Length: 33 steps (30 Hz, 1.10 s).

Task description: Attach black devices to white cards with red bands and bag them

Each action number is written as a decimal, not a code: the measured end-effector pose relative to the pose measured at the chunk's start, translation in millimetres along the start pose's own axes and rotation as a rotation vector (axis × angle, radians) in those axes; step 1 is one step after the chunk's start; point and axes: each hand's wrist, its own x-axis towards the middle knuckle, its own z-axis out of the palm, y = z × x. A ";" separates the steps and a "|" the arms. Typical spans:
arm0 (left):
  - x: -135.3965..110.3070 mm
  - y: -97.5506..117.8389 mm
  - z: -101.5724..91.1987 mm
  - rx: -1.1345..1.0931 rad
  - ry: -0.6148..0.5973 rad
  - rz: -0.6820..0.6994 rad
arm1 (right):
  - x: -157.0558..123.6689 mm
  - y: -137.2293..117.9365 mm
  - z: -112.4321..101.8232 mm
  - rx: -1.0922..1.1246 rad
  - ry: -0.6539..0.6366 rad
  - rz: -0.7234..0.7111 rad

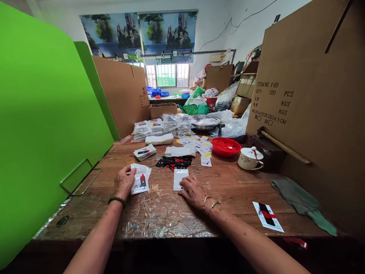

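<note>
In the head view, both forearms reach in over the desk [228,215]. The left hand [124,184] bends in at the left edge of a clear packet [142,185] with a printed card, thumb pointing right — whether its grip is clamped there, I cannot tell. The right hand [195,191] lies low, palm down, reaching left; its grip stands slightly apart — thumb below forefinger — at the lower right edge of a white packet [180,176], just before the black-and-red pieces [176,163].

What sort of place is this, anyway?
Probably a small packing workshop, judging by the large brown cardboard panel printed "100 PCS", heaped clear plastic bags and flat, rectangular white packets.
</note>
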 end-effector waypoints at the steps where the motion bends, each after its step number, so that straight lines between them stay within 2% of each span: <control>1: -2.3 2.4 1.8 0.057 0.045 0.056 | -1.0 -1.4 2.5 -0.055 -0.025 0.000; 3: -16.7 9.3 10.4 0.136 0.082 0.205 | -2.4 -2.6 4.9 -0.151 -0.061 -0.007; 4: -27.6 13.3 16.6 0.133 0.050 0.275 | -2.7 -2.7 4.7 -0.176 -0.073 -0.012; 6: -52.9 21.7 30.1 0.002 -0.098 0.339 | -3.6 -2.7 1.5 -0.134 -0.077 -0.009; 8: -77.8 30.2 41.4 -0.210 -0.260 0.357 | -6.8 -3.7 -5.5 0.032 -0.051 0.035; 10: -98.0 39.1 47.2 -0.450 -0.394 0.350 | -14.1 -6.9 -16.2 0.305 -0.057 0.129; 12: -111.9 49.0 47.2 -0.616 -0.516 0.254 | -25.5 -12.4 -30.1 0.624 -0.122 0.260; 13: -116.9 54.2 45.6 -0.631 -0.576 0.204 | -32.1 -15.7 -37.5 0.768 -0.162 0.322; 15: -123.9 64.7 41.1 -0.514 -0.687 0.162 | -45.2 -22.4 -51.2 0.946 -0.181 0.390; 16: -126.5 69.6 38.9 -0.409 -0.736 0.180 | -51.0 -25.4 -56.6 0.965 -0.152 0.392; 19: -132.3 80.7 33.7 -0.139 -0.843 0.288 | -63.3 -30.8 -65.4 0.841 -0.001 0.336; 22: -134.7 86.4 29.3 -0.058 -0.920 0.375 | -67.9 -30.3 -66.5 0.774 0.080 0.336; 25: -132.3 90.2 23.7 0.002 -0.906 0.468 | -68.7 -27.1 -67.7 0.830 0.037 0.388; 28: -128.3 93.7 20.0 0.071 -0.819 0.614 | -69.5 -26.3 -71.1 0.845 0.042 0.430; 29: -127.8 94.4 20.2 0.080 -0.761 0.676 | -69.9 -27.0 -72.2 0.841 0.067 0.434; 31: -130.2 94.4 23.4 0.075 -0.564 0.764 | -70.5 -29.7 -73.9 0.812 0.148 0.426; 33: -137.9 92.0 30.2 0.019 -0.328 0.743 | -70.4 -33.0 -73.4 0.736 0.251 0.398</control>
